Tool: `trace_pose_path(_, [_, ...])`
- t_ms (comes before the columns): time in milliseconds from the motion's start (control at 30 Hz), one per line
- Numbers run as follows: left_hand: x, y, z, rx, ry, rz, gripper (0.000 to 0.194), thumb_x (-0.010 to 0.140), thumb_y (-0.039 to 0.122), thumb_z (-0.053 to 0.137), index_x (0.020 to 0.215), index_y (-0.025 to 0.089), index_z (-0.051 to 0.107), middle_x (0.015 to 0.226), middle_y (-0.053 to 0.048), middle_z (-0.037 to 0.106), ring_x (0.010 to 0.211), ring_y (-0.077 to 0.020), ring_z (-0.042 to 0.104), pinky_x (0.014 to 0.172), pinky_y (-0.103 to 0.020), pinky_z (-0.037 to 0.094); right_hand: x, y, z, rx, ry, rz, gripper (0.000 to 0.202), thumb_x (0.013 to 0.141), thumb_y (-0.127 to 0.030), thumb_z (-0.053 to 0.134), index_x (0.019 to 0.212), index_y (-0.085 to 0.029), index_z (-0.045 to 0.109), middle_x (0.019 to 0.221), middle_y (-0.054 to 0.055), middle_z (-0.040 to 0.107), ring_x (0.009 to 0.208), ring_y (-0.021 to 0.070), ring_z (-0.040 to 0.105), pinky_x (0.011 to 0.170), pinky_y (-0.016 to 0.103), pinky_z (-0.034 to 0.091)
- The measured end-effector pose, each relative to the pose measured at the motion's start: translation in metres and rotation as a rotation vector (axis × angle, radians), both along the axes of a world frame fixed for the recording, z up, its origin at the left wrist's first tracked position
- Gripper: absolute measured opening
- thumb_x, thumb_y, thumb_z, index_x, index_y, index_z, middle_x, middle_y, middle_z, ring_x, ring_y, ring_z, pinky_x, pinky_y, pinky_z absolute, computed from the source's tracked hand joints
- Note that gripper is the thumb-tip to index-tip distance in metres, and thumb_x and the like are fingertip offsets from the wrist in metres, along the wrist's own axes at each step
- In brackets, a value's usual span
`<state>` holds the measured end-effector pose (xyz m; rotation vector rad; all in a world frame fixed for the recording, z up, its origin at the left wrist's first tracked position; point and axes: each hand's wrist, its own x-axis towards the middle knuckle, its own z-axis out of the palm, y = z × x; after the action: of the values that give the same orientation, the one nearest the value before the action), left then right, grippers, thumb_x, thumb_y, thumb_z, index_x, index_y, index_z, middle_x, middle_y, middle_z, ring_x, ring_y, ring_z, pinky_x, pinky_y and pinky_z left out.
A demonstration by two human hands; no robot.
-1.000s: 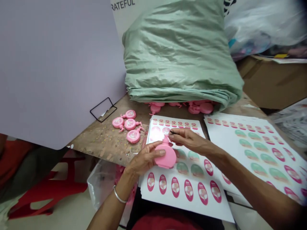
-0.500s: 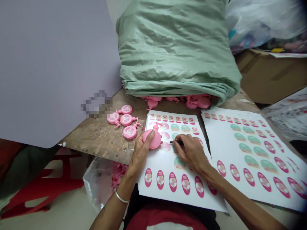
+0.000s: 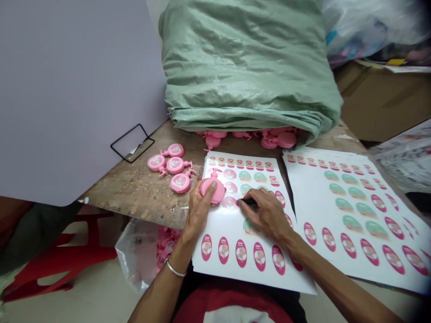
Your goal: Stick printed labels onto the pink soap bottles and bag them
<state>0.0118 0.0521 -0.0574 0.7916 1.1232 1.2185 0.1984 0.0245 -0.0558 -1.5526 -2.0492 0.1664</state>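
My left hand [image 3: 199,207] grips a pink pump bottle [image 3: 213,190] with a plain face up, over the left edge of a white sticker sheet [image 3: 218,225]. In my right hand [image 3: 264,211] is a small black tool [image 3: 249,203], pinched with its tip at a round pink sticker [image 3: 230,203] on that sheet. Rows of pink and green stickers cover parts of the sheet. Several labelled pink bottles [image 3: 175,165] lie on the table to the left of my left hand.
A large green sack [image 3: 249,67] with pink bottles under its edge stands behind the sheets. More sticker sheets [image 3: 313,202] lie at right. A black wire frame [image 3: 132,142] sits at left. Below the table are a plastic bag [image 3: 136,251] and a red stool [image 3: 84,255].
The bottle in my left hand has turned more upright. My right hand's tool tip has come down onto the lowest round pink sticker. The view has shifted slightly.
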Motion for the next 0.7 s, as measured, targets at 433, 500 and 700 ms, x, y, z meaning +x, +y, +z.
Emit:
trace_pose_path(433, [0.001, -0.005, 0.026, -0.063, -0.266, -0.085, 0.04, 0.08, 0.042, 0.071, 0.107, 0.015, 0.061, 0.103, -0.008, 0.067, 0.089, -0.0198, 0.067, 0.069, -0.028, 0.06, -0.009, -0.006, 0.048, -0.052, 0.505, -0.025, 0.011, 0.086, -0.032, 0.066, 0.09, -0.023, 0.064, 0.086, 0.003, 0.066, 0.071, 0.0158, 0.057, 0.064, 0.031, 0.045])
trace_pose_path(500, [0.002, -0.008, 0.032, -0.077, -0.319, -0.078, 0.039, 0.083, 0.044, 0.067, 0.108, 0.015, 0.062, 0.11, -0.009, 0.066, 0.096, -0.0214, 0.066, 0.073, -0.031, 0.061, -0.014, 0.001, 0.055, -0.036, 0.494, 0.025, 0.013, 0.086, -0.032, 0.065, 0.095, -0.024, 0.069, 0.086, 0.003, 0.068, 0.074, 0.0169, 0.057, 0.067, 0.032, 0.046])
trace_pose_path(700, [0.004, -0.013, 0.043, -0.121, -0.37, -0.08, 0.04, 0.088, 0.05, 0.058, 0.106, 0.014, 0.063, 0.11, -0.011, 0.068, 0.102, -0.0254, 0.065, 0.077, -0.036, 0.062, -0.025, 0.009, 0.058, 0.038, 0.382, 0.075, 0.014, 0.088, -0.031, 0.063, 0.094, -0.024, 0.072, 0.075, 0.003, 0.067, 0.069, 0.018, 0.054, 0.068, 0.035, 0.042])
